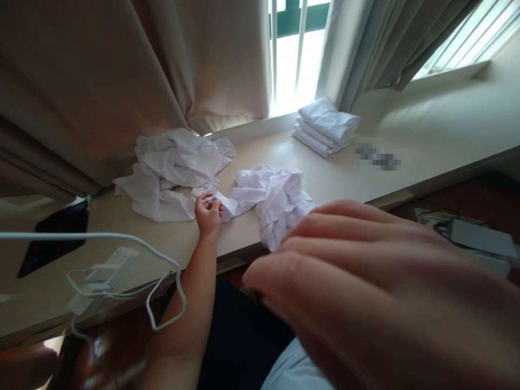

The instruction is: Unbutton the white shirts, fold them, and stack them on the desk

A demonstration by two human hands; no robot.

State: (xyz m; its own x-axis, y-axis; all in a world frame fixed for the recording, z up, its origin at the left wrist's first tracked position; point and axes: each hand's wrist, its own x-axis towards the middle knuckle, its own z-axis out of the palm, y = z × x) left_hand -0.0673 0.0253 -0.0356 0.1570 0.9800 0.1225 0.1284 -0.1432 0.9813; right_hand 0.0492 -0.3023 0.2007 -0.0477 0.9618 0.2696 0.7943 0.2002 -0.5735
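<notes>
From here I have my left hand (208, 211) pinching a sleeve-like strip of the crumpled white garment (280, 197) on the counter (341, 179), beside a looser white heap (174, 162). My right hand (357, 260) is raised well apart; I can't tell its grip. I judge this as spreading cloth; the next move calls for a second hold.

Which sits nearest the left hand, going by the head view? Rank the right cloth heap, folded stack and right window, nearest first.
1. Right cloth heap: just right of the left hand.
2. Folded stack: farther right, beyond the heap.
3. Right window: farthest, at upper right.
</notes>
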